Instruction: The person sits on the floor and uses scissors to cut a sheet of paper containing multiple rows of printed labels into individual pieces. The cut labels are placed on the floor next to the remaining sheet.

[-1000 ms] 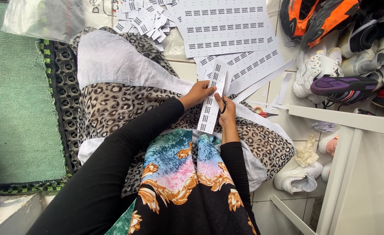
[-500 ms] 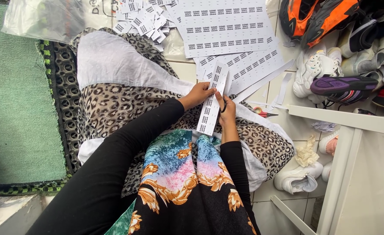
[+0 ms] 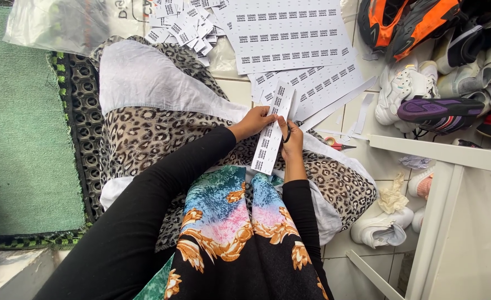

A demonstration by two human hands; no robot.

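A long white strip of printed labels [image 3: 268,139] runs between both hands over my lap. My left hand [image 3: 255,120] pinches its upper left side. At the strip's right edge my right hand [image 3: 293,140] is closed on black-handled scissors [image 3: 286,133]; their blades are hidden behind the paper. Large white label sheets [image 3: 290,39] lie on the tiled floor just beyond my hands. A heap of small cut labels [image 3: 184,25] lies farther left.
Leopard-print and white cloth [image 3: 145,105] covers my legs. A green mat [image 3: 12,128] with black rubber edging lies left. Several shoes [image 3: 434,55] crowd the right side beside a white rack frame [image 3: 451,161]. Small red-handled scissors [image 3: 337,145] lie on the tiles.
The strip has slid slightly down through my hands. Both hands stay in nearly the same place.
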